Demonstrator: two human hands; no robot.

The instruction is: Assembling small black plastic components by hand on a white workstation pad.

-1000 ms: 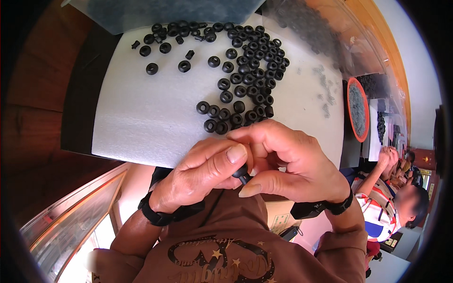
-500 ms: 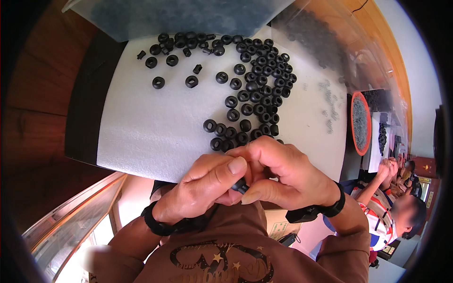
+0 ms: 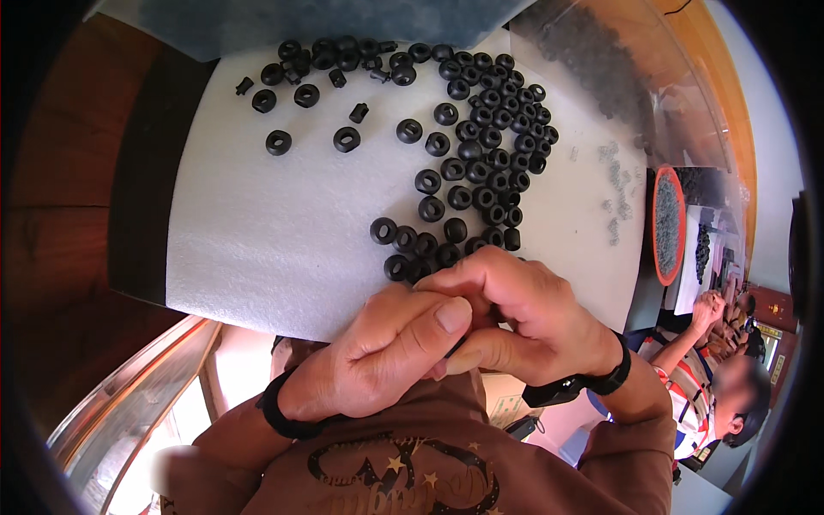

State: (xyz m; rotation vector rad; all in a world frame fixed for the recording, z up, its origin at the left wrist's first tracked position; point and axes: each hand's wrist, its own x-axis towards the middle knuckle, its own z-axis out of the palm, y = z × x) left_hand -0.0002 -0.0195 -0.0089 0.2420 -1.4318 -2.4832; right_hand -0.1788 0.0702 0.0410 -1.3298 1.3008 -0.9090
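Note:
Close to my body, at the table's near edge, my two hands meet around a small black cord lock piece (image 3: 456, 347). Only a dark sliver of it shows between the thumbs. My left hand (image 3: 378, 350) is closed, its thumb laid over the piece. From the other side my right hand (image 3: 525, 319) pinches it with thumb and bent fingers. Just beyond the fingers lie several round black cord lock bodies (image 3: 431, 208) with holes through them. A few small spool-shaped black plungers (image 3: 359, 112) are scattered farther back.
A white foam sheet (image 3: 257, 232) covers the table. Small pale springs (image 3: 616, 184) lie at its right. A large bin (image 3: 326, 21) stands at the back, a clear plastic bag (image 3: 592, 60) at back right. An orange-rimmed basin (image 3: 669, 225) and another person (image 3: 695, 369) are at right.
My left thumb has moved right, over the cord lock piece, which is now mostly covered. The view has shifted slightly; the pieces on the table appear unmoved.

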